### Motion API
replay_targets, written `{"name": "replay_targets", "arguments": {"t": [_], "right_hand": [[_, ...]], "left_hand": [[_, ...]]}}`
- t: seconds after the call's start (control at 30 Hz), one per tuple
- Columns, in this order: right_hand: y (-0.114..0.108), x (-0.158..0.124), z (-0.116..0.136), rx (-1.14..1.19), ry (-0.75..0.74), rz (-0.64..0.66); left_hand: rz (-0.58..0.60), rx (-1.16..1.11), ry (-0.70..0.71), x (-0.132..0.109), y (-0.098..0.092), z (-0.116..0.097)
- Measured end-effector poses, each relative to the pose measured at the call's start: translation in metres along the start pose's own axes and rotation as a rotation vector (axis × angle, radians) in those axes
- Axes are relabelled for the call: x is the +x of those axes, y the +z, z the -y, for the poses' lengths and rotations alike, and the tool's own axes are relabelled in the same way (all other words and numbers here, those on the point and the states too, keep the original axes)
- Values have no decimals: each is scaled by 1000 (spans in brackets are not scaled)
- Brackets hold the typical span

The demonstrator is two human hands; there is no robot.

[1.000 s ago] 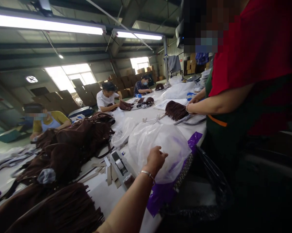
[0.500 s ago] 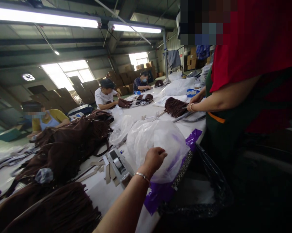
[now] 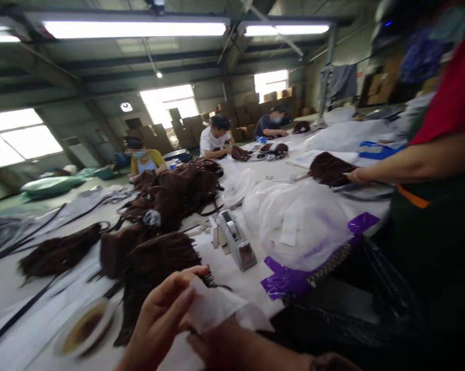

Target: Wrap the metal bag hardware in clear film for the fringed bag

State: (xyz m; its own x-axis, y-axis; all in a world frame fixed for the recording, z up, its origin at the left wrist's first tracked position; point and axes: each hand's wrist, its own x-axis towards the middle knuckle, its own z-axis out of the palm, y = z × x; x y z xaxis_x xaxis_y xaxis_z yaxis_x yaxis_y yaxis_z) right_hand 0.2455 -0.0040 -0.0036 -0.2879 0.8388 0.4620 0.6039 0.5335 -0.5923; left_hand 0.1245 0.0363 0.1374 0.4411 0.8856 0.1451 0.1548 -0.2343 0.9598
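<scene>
I see the left hand point(image 3: 165, 309) pinching a white sheet point(image 3: 213, 306) between thumb and fingers, while the right hand point(image 3: 220, 342) is partly covered by it, so I cannot tell how that one grips. The sheet looks thin and limp, softly creased, its free end drooping to a pointed corner on the right. I have it in the near foreground, before a dark brown fringed bag point(image 3: 155, 275) on the surface point(image 3: 213, 260).

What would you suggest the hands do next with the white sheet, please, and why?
Perhaps fold its loose corner inward: the left hand pinches one edge of the sheet, the right hand is partly hidden by it, and that corner juts out.
</scene>
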Motion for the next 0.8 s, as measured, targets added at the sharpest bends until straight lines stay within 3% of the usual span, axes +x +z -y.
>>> {"name": "replay_targets", "arguments": {"t": [0.13,0.27,0.43,0.6,0.8], "right_hand": [[23,-5,-1,-40,70,-13],[20,-1,-2,62,48,42],[5,6,22,195,117,204],[-2,17,55,233,154,317],[-2,31,83,230,101,402]], "left_hand": [[-225,-117,-76,-73,-73,27],[-381,30,-151,-124,-113,56],[-366,301,-95,-145,-129,77],[-236,222,-219,-147,-135,89],[-152,82,-247,-143,-125,98]]}}
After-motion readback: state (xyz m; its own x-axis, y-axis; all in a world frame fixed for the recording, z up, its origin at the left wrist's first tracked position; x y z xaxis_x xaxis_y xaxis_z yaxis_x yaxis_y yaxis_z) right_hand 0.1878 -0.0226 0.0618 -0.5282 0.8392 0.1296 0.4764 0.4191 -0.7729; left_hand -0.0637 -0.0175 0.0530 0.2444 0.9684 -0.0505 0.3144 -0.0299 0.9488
